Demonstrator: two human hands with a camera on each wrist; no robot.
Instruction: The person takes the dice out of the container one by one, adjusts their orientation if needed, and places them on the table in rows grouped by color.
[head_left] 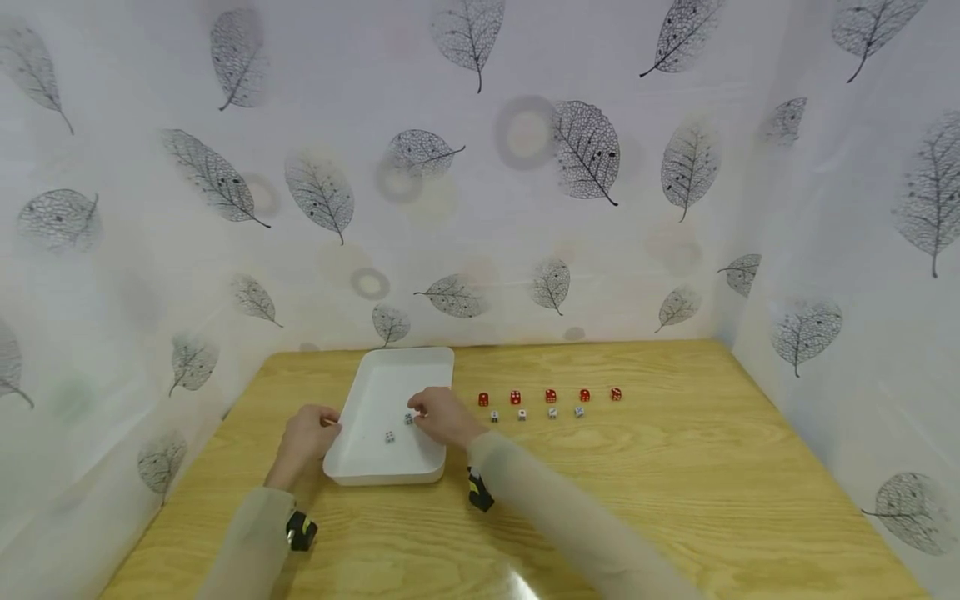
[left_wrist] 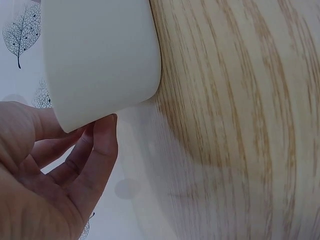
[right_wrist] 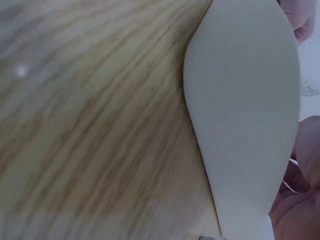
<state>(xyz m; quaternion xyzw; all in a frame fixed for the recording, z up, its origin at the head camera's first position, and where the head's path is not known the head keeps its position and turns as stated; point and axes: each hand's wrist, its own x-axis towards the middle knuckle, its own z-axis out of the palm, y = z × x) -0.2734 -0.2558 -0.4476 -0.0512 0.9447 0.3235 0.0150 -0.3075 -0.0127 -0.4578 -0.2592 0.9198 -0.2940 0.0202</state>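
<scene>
A shallow white tray [head_left: 367, 392] lies on the left part of the table, with two white dice in it. My left hand [head_left: 306, 437] is at its left side, thumb and fingers pinching the edge; the left wrist view shows this hand [left_wrist: 65, 165] close up against the tray wall [left_wrist: 105, 55]. My right hand [head_left: 445, 417] reaches over the right rim into the tray. Its bent fingertips are beside one white die [head_left: 408, 418]; whether they grip a die cannot be made out. The other white die [head_left: 390, 437] sits nearer the front.
Right of the tray, several red dice [head_left: 551, 396] stand in a spaced row. In front of them runs a row of several white dice [head_left: 552, 413]. The wooden table [head_left: 637, 483] meets a leaf-patterned curtain [head_left: 487, 208] at the back and sides.
</scene>
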